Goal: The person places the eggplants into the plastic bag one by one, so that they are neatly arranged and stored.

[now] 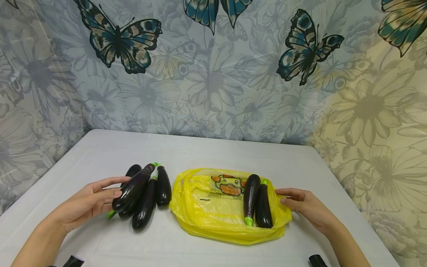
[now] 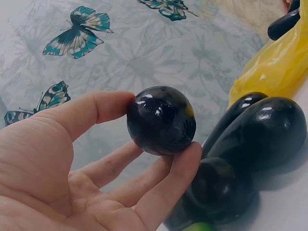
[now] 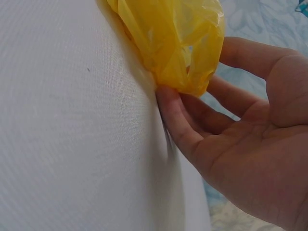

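My left hand (image 1: 122,186) grips a dark purple eggplant (image 1: 133,187) by its round end, thumb above and fingers below, and holds it a little above a pile of several eggplants (image 1: 148,202) on the white table (image 1: 207,152). In the left wrist view my left hand (image 2: 161,126) has that eggplant (image 2: 161,120) between thumb and fingertip, with the pile (image 2: 260,130) just behind. A yellow plastic bag (image 1: 213,215) lies at the centre with two eggplants (image 1: 257,202) in its hollow. My right hand (image 1: 280,196) touches the bag's right edge with relaxed fingers (image 3: 178,115) under the bag (image 3: 173,38).
A butterfly-and-flower cloth (image 1: 213,74) hangs as a backdrop behind the table and wraps round both sides. The table's far edge meets it; bare white table surface (image 3: 72,120) lies in front of the bag and pile.
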Demonstrator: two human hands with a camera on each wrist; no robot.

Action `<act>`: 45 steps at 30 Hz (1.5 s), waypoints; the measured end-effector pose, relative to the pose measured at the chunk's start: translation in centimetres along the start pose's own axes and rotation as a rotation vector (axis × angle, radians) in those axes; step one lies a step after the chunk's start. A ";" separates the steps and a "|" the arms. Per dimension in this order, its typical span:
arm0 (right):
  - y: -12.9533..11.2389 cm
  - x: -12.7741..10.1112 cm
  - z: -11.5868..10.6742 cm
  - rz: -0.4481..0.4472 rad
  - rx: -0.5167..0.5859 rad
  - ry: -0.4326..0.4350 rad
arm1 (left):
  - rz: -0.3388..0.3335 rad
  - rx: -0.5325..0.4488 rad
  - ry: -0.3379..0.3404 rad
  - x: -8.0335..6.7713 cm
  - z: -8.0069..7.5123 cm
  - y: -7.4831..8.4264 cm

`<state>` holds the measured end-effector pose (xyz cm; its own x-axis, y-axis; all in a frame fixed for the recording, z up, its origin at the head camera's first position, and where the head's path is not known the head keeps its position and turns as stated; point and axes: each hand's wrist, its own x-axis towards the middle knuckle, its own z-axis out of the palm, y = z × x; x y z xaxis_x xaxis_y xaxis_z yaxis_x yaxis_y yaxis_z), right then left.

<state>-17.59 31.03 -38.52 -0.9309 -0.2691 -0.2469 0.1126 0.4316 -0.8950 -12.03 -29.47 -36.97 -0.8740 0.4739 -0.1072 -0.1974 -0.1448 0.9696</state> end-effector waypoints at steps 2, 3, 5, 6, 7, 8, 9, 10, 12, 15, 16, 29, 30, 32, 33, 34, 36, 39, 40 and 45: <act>0.0 0.0 0.0 -0.003 0.003 -0.003 | -0.003 0.006 -0.003 0.0 0.1 0.0; 0.0 0.0 0.0 -0.004 0.003 -0.005 | -0.004 0.010 -0.002 0.0 0.2 0.0; 0.0 0.0 0.0 -0.003 0.002 -0.005 | -0.008 0.018 0.003 0.0 0.3 -0.1; 0.0 0.0 0.0 -0.002 0.002 -0.004 | -0.009 0.021 0.007 0.0 0.3 -0.1; 0.0 0.0 0.0 -0.001 -0.001 -0.002 | -0.009 0.019 0.006 0.0 0.4 -0.1; 0.0 0.0 0.0 0.001 -0.001 -0.001 | -0.009 0.018 0.005 0.1 0.5 -0.1; 0.0 0.0 0.0 0.004 -0.003 0.001 | -0.009 0.015 0.003 0.1 0.5 -0.1; 0.0 0.0 0.0 0.006 -0.003 0.003 | -0.009 0.012 -0.001 0.1 0.6 0.0; 0.0 0.0 0.1 0.009 -0.006 0.006 | -0.008 0.010 -0.004 0.2 0.7 0.0; -0.1 0.0 0.1 0.011 -0.008 0.009 | -0.010 0.013 -0.005 0.2 1.0 0.0; -0.1 0.0 0.1 0.011 -0.009 0.011 | -0.011 0.016 -0.001 0.2 1.0 0.1; -0.2 0.0 0.1 0.014 -0.021 0.016 | -0.019 0.040 -0.010 0.4 1.9 0.3; -0.1 0.0 0.1 0.014 -0.021 0.016 | -0.021 0.039 -0.011 0.4 2.0 0.3; -0.2 0.1 0.1 0.015 -0.023 0.017 | -0.026 0.034 -0.008 0.5 2.0 0.3; -0.1 0.1 0.1 0.016 -0.023 0.017 | -0.028 0.033 -0.006 0.5 2.1 0.3; -0.1 0.1 0.1 0.017 -0.023 0.016 | -0.029 0.033 -0.006 0.5 2.1 0.3; -0.1 0.1 0.0 0.019 -0.021 0.015 | -0.032 0.038 -0.003 0.5 2.2 0.3; 0.0 0.2 0.0 0.021 -0.013 0.009 | -0.037 0.058 0.006 0.5 2.3 0.3; 0.0 0.2 0.0 0.021 -0.011 0.008 | -0.039 0.062 0.009 0.5 2.3 0.3; 0.1 0.2 0.0 0.025 -0.015 0.009 | -0.054 0.073 0.024 0.5 2.7 0.3</act>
<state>-17.82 31.05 -38.68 -0.9312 -0.2501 -0.2652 0.1305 0.4507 -0.8831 -11.37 -26.92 -36.16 -0.8734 0.4585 -0.1643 -0.2125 -0.0551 0.9756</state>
